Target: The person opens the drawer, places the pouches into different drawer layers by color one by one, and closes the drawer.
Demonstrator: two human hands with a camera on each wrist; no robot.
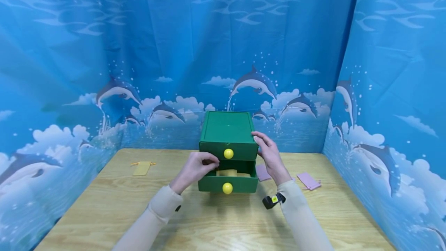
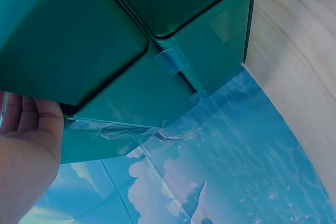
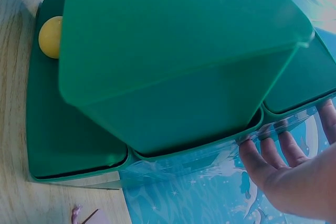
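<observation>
"Where was the cabinet?"

"The green plastic cabinet (image 1: 228, 127) stood on the pale wood-grain bench (image 1: 104, 220), against a blue curtain printed with dolphins (image 1: 174, 49). Its middle drawer (image 1: 212, 184), green with a round yellow knob (image 1: 227, 188), was pulled out; the ones above and below it were in."

"Anything inside?"

"Some tan pieces (their shape was half lost behind the drawer front)."

"And the left hand?"

"The left hand (image 1: 195, 169) was at the left edge of that drawer, fingers bent, thumb and forefinger close together. I couldn't tell whether they gripped anything."

"The right?"

"The right hand (image 1: 271, 157) rested against the cabinet's right side, its fingers extended and apart, holding nothing."

"What lay around them?"

"A flat yellow drawstring pouch (image 1: 141, 168) well off to the left. On the right, a flat pink drawstring pouch (image 1: 309, 181), and another flat pink piece (image 1: 263, 172) just beside the cabinet, partly hidden."
</observation>
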